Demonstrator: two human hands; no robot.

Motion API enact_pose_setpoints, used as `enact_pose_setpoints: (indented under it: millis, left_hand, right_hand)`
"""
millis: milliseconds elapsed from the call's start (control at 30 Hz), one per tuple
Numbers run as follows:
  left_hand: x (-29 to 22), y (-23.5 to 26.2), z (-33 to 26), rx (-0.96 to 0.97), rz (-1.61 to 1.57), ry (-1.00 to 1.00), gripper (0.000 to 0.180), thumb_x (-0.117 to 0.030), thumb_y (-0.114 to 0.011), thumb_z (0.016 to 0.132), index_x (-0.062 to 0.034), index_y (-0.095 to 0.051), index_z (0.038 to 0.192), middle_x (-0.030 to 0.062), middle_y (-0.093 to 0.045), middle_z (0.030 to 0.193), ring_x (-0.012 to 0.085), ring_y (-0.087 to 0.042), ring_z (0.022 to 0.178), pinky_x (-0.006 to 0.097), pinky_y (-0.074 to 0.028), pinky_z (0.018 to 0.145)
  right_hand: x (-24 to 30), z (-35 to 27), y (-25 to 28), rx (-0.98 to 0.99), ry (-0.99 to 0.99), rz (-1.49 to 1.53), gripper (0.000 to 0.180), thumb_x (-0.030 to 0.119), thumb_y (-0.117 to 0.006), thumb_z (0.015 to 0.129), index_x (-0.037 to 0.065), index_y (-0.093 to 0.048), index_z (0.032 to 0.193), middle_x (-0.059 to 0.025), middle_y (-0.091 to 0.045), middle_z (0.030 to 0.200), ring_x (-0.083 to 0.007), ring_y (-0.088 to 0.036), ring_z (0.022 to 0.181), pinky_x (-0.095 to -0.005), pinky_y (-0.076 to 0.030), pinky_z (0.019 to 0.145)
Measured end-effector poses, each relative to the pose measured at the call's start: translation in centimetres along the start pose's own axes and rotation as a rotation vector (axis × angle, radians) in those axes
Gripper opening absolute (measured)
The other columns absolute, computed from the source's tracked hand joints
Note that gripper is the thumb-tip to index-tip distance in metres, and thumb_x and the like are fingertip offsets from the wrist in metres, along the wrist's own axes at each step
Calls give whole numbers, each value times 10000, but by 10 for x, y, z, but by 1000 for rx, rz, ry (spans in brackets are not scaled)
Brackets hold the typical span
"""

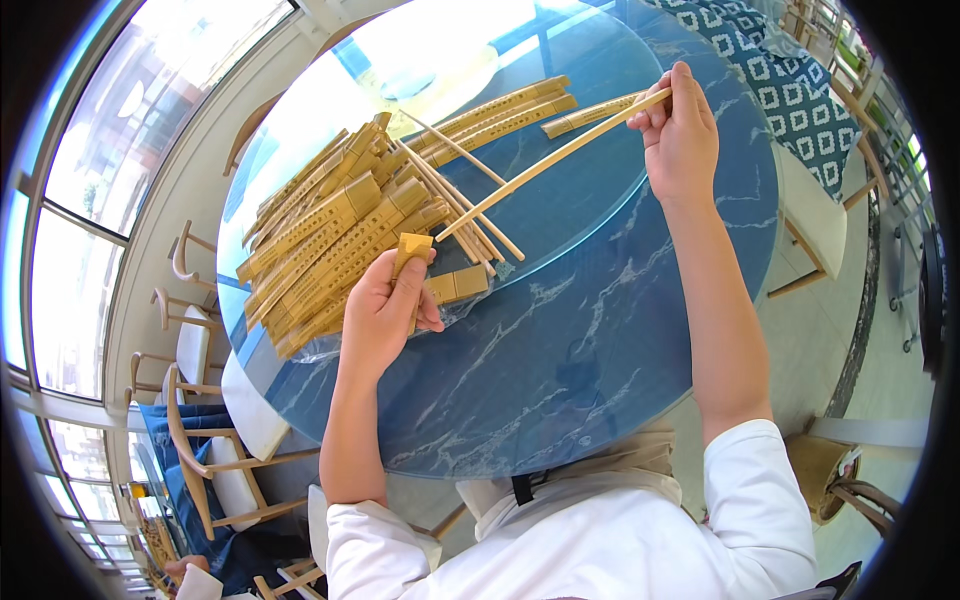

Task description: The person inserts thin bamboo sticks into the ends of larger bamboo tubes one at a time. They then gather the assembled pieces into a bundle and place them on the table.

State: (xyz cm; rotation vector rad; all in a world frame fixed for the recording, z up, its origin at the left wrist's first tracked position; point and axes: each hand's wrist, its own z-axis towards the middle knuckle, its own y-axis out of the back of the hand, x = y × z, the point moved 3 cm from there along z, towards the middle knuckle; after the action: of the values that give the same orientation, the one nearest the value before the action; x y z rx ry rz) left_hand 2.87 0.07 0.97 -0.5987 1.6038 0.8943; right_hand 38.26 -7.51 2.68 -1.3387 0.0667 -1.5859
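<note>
My right hand (682,150) is raised over the far right of the table, its fingers pinched round the upper end of a pale wooden chopstick (550,162). That chopstick slants down to the left, its lower tip beside the mouth of a gold-brown paper chopstick sleeve (413,246). My left hand (378,308) grips this sleeve between thumb and fingers. Behind and left of it lies a heap of similar sleeves (325,235), partly on clear plastic. Several loose chopsticks (462,208) lie next to the heap. Another sleeve (458,285) rests just right of my left hand.
The round blue marbled table (560,370) carries a glass turntable (600,215). More sleeves (505,115) lie at the back, with a single sleeve (590,114) near my right hand. Wooden chairs (235,465) stand at left; a patterned cloth (770,90) hangs at right.
</note>
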Motion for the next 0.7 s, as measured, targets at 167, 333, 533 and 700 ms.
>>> enact_pose_setpoints:
  millis: [167,333,533,700]
  left_hand:
    - [0,-3,-1,53,-15,26,301,-276,-540,1134,-24,-650,1258,15,-664,731,97,-682,637,231,-546,596]
    - [1,-6,-2,72,-13,9,301,-275,-551,1131,-23,-654,1258,16,-672,735,96,-691,650,225,-547,611]
    - [5,-8,0,33,86,-18,276,-244,-572,1120,-11,-667,1231,40,-745,911,119,-745,793,243,-562,684]
    - [6,-7,1,63,113,2,267,-215,-592,1105,3,-685,1227,57,-776,1074,138,-765,875,262,-577,733]
  right_hand:
    - [-5,-6,-10,58,60,-45,321,337,-558,1121,71,-558,941,7,-469,671,-87,-489,630,-279,-504,644]
    - [0,-12,-15,60,107,-91,314,333,-594,1108,69,-570,939,7,-495,680,-75,-494,633,-275,-509,640]
    - [3,-12,-15,50,165,-101,311,334,-606,1104,72,-574,941,16,-504,662,-71,-515,632,-263,-502,636]
    - [4,-11,-14,57,193,-102,304,330,-612,1101,72,-579,945,22,-501,649,-68,-519,633,-255,-494,635]
